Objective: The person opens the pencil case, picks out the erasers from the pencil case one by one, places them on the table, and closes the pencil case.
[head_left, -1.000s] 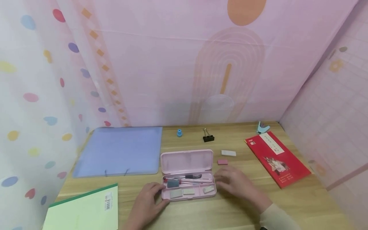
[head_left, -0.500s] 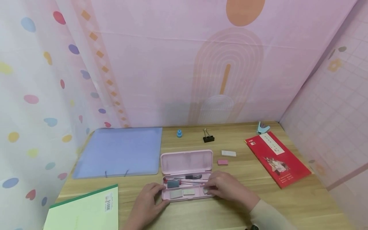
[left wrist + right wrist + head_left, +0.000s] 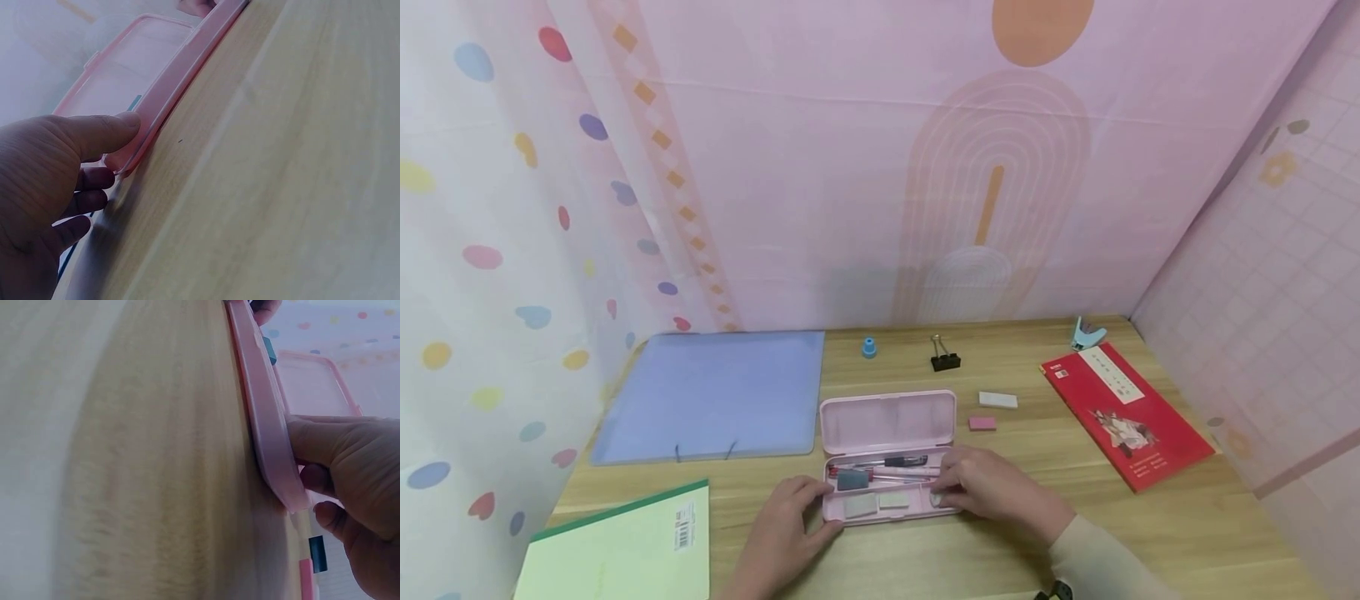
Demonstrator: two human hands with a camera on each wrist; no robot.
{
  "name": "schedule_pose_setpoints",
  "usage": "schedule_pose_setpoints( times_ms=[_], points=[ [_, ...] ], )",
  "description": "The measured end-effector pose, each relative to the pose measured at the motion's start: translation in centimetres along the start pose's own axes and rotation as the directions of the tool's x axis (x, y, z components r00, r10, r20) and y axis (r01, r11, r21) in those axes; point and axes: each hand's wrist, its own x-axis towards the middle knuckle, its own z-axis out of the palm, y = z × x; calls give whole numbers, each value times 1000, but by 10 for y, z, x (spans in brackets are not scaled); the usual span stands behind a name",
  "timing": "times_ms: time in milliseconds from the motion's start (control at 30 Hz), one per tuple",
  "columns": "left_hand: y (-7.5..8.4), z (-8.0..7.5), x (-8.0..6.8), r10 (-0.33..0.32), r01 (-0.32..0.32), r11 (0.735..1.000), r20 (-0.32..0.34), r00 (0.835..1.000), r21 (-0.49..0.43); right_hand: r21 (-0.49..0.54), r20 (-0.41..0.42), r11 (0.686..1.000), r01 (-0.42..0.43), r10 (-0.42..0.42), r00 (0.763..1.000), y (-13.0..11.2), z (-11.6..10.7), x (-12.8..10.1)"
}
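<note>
An open pink pencil case (image 3: 887, 421) lies at the middle of the wooden table (image 3: 1150, 533), lid tipped back. Its tray holds pens (image 3: 880, 463), a dark grey-blue eraser (image 3: 852, 479) and pale erasers (image 3: 860, 505). My left hand (image 3: 790, 508) holds the case's left end; in the left wrist view the thumb of this left hand (image 3: 106, 150) lies on the case's (image 3: 169, 94) corner rim, fingers curled behind. My right hand (image 3: 977, 487) covers the right end; the right wrist view shows my right hand (image 3: 306, 453) with thumb on the rim of the case (image 3: 265, 406), fingers curled past it.
Behind the case lie a pink eraser (image 3: 982, 423), a white eraser (image 3: 997, 400), a black binder clip (image 3: 944, 360) and a small blue cap (image 3: 868, 347). A blue folder (image 3: 711, 393) is at left, a green notebook (image 3: 617, 550) front left, a red book (image 3: 1126, 414) and mint stapler (image 3: 1086, 333) right.
My right hand has moved left from just beside the case onto its right end and then stayed there. The left hand and the case have not moved.
</note>
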Motion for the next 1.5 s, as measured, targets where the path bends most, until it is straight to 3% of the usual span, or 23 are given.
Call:
schedule_pose_setpoints(
  times_ms=[200,400,500,633,733,867,1000,1233,1500],
  points=[
    [-1,1,0,-6,6,1000,9,1000,5,134,-81,991,-7,18,997,-2,4,-5],
    [-1,1,0,-4,4,1000,1,1000,2,267,-191,962,-58,112,975,-4,-2,-15],
    [-2,1,0,10,-10,1000,-10,1000,4,247,-264,964,-96,162,951,6,-7,-25],
    [-3,2,0,26,-25,1000,-26,999,8,133,-353,966,-223,256,900,35,-13,-40],
    [-3,2,0,20,-20,1000,-25,999,5,104,-356,925,-365,377,855,57,-18,-49],
    [-4,2,0,21,-21,1000,-22,1000,8,118,-312,871,-477,488,815,79,-20,-57],
    [-4,4,0,34,-34,999,-24,999,15,111,-312,874,-473,482,818,92,-18,-59],
    [-4,5,-1,23,-23,1000,-25,999,7,45,-388,913,-405,390,835,99,-11,-54],
    [-6,5,-1,55,-54,998,-52,997,22,63,-374,899,-433,424,825,101,-9,-52]
  ],
)
